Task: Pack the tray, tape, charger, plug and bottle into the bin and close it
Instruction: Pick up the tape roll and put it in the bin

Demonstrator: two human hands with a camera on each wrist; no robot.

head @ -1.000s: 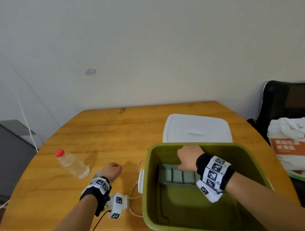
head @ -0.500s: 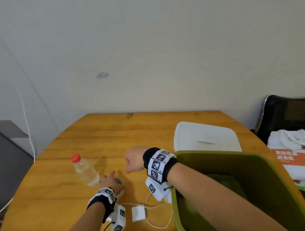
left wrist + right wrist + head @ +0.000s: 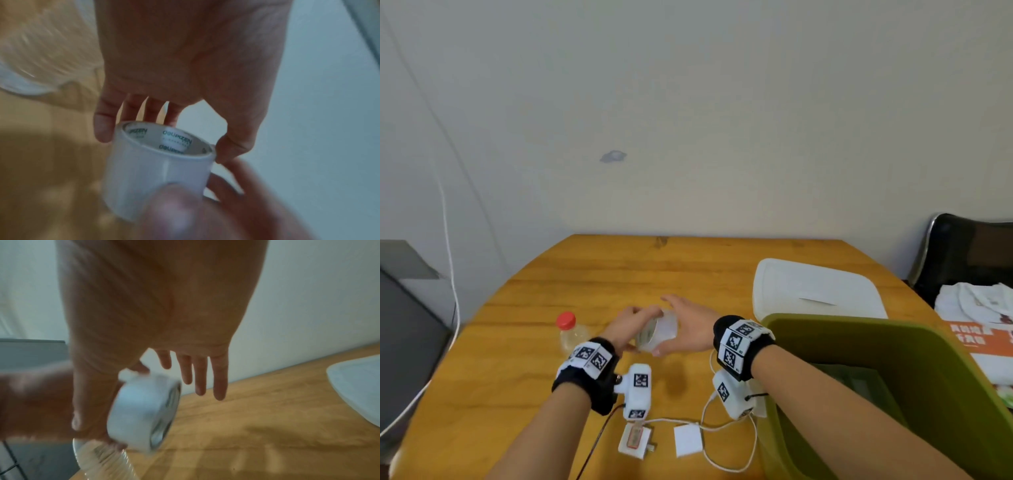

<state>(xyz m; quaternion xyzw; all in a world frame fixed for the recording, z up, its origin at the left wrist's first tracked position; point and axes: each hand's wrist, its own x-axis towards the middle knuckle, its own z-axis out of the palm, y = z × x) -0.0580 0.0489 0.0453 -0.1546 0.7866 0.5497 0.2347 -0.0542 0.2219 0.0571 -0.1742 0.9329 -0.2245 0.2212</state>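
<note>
My left hand (image 3: 635, 329) grips a white roll of tape (image 3: 658, 331) above the table, thumb on its side in the left wrist view (image 3: 158, 170). My right hand (image 3: 683, 325) is open, with straight fingers (image 3: 198, 378) next to the roll (image 3: 144, 415) and its palm against the roll's end. The clear bottle (image 3: 570, 332) with a red cap lies just left of my left hand. A white charger (image 3: 687, 440) with its cable and a white plug (image 3: 635, 442) lie near the front edge. The green bin (image 3: 825, 325) stands open at the right, the grey tray (image 3: 856, 380) inside it.
The bin's white lid (image 3: 815, 289) lies flat behind the bin. A black chair (image 3: 969, 253) with a white and orange bag (image 3: 983, 329) stands at the right. The wall is close behind the round wooden table (image 3: 619, 274).
My right hand came out of the bin and moved left to the tape. My left hand lifted the tape off the table. The view swung left.
</note>
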